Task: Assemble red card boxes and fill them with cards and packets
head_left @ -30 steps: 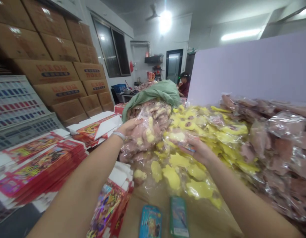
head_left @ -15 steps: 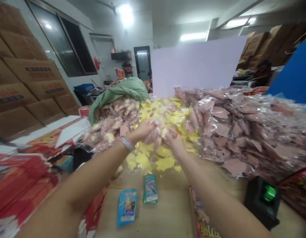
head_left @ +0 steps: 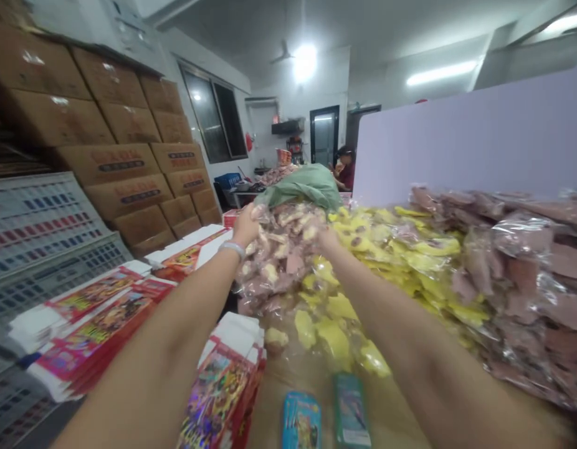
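Note:
Both my arms reach out into a big heap of small toys sealed in clear plastic bags. My left hand (head_left: pixel 248 226), with a band on its wrist, presses on the left side of the pile of mixed pink and cream bagged toys (head_left: pixel 281 259). My right hand (head_left: pixel 326 239) is pushed into the same pile at its border with the yellow bagged toys (head_left: pixel 363 240); its fingers are mostly buried in plastic. A green cloth (head_left: pixel 307 181) lies over the top of the heap just beyond my hands.
Pink bagged toys (head_left: pixel 517 280) fill the right side, backed by a white board (head_left: pixel 457 143). Two card packs (head_left: pixel 301 424) lie on the brown table near me. Stacks of red printed flat boxes (head_left: pixel 96 318) sit at left, cardboard cartons (head_left: pixel 124 162) behind. A person (head_left: pixel 347 165) sits at the back.
My view swung back to the left. Both hands moved from the yellow toys up and left onto the pink and cream pile near the green cloth.

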`<state>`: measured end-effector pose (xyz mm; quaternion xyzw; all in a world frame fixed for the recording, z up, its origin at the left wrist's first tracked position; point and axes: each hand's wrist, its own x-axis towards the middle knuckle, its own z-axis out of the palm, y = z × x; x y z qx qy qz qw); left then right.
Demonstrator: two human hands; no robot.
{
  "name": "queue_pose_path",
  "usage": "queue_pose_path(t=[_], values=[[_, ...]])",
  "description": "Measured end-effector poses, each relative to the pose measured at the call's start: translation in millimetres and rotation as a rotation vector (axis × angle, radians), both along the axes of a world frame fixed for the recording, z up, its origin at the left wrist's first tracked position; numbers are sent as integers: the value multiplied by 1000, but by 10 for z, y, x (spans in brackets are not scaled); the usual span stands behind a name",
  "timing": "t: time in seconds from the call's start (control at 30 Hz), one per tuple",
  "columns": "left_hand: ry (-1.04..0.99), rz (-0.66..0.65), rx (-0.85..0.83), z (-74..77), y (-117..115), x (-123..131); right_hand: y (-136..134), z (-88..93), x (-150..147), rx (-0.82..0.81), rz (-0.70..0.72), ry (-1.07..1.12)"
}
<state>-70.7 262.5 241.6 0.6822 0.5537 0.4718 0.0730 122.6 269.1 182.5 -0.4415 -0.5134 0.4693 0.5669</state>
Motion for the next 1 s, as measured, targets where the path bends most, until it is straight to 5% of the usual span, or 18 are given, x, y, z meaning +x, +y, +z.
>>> queue_pose_path(t=[0.07, 0.13, 0.2, 0.3, 0.43, 0.57, 0.7, 0.77, 0.87, 1.0], values=[[-42, 2, 9, -180, -17, 110, -199, -218, 402, -115, 17, 35], [-51, -134, -13, -487, -163, 472, -640, -507, 954, -197, 0, 82], [43, -419, -58, -896, -456, 1023, -1336, -828, 1566, -234, -77, 176], [456, -849, -96, -1551, -1048, 1943, -2653, -1262, 2333, -335, -352, 402], [724, -1040, -153, -2137, -1596, 2846, -4126, -1630, 2800, -563, -762, 505], [893, -1184, -116, -2278, -1893, 3227, -4767, -1741, 2801, -645, -755, 592], [1050, -1727, 195, -2357, -2232, 3481, -4903, -1742, 2746, -663, -667, 662], [1102, -1892, 232, -2425, -2358, 3651, -4942, -1742, 2754, -660, -668, 707], [1063, -1771, 136, -2449, -2482, 3902, -5015, -1750, 2812, -620, -736, 741], [925, -1494, 83, -2259, -2620, 4034, -5132, -1783, 2965, -532, -793, 643]])
